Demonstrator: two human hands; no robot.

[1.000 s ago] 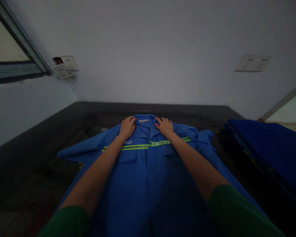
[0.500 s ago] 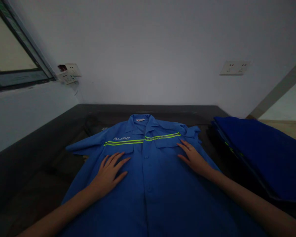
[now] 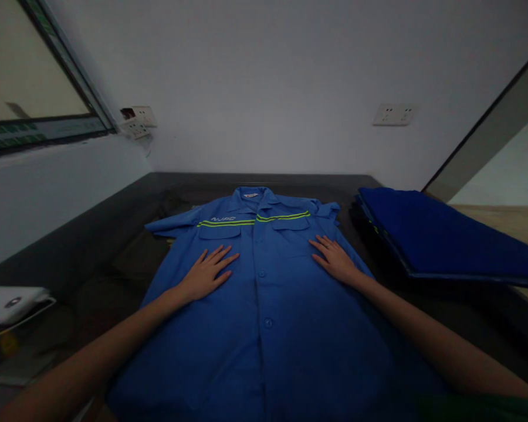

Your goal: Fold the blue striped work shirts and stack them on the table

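Observation:
A blue short-sleeved work shirt (image 3: 290,305) lies spread front side up, its collar toward the wall, with yellow-green stripes and white lettering across the chest. My left hand (image 3: 207,272) rests flat on the front panel below the left-hand pocket flap, fingers spread. On the other panel, below the right-hand pocket flap, my right hand (image 3: 335,259) lies palm down with its fingers stretched out. Neither hand grips the cloth. A button placket runs down between them. The left-hand sleeve points outward, while the right-hand sleeve looks bunched.
A stack of folded blue cloth (image 3: 440,234) lies to the right on the dark table (image 3: 132,205). At the left edge sits a white device (image 3: 13,303) with a cable. Wall sockets (image 3: 395,115) and a window (image 3: 30,64) are behind.
The camera view has shifted, bringing the white device at left into sight. Both hands have slid down the shirt, farther from the chest stripes, still flat.

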